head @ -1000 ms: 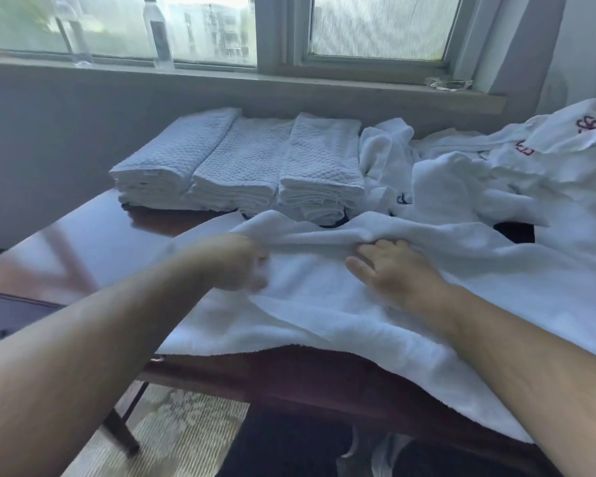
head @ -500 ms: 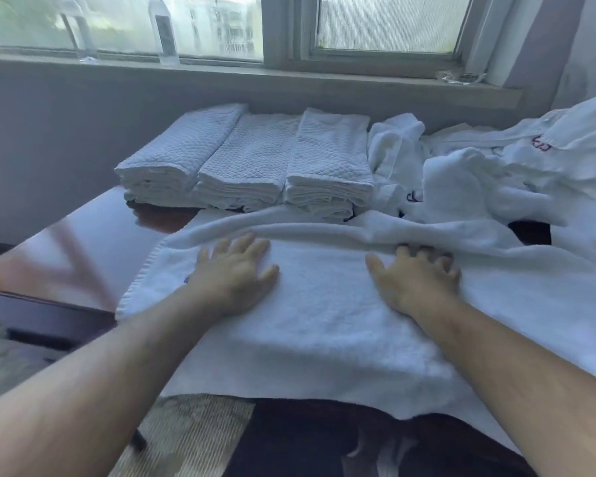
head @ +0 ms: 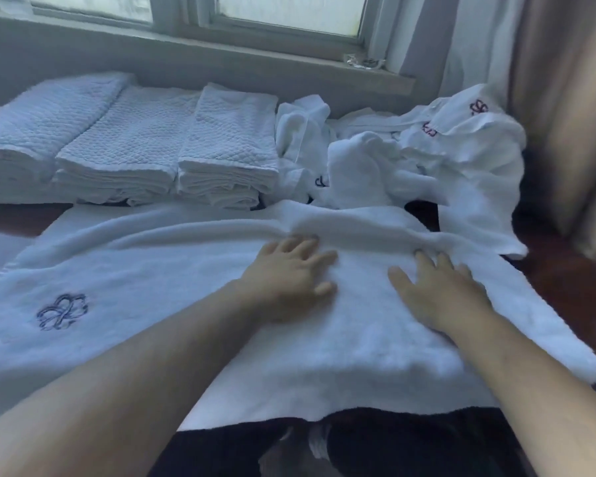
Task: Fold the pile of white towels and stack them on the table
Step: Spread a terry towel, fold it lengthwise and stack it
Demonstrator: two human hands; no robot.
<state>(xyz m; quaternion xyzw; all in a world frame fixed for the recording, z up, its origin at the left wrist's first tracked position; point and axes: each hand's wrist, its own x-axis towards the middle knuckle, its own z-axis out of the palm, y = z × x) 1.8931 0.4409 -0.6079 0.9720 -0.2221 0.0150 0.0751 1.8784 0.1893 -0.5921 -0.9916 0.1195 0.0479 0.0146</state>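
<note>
One white towel [head: 172,304] lies spread across the table [head: 565,304], its near edge hanging over the front. Both hands press flat on it, side by side: the left hand [head: 286,280] and the right hand [head: 437,294] have straight, spread fingers and grip nothing. Behind stand three folded stacks [head: 145,146] in a row. To their right lies one unfolded pile [head: 427,160].

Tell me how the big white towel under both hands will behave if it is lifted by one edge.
The towel will probably flop and sag: it already ripples in a ridge ahead of the left hand and right hand. It looks thick, so likely hefty. Its near edge overhangs the table and may slide off.
</note>
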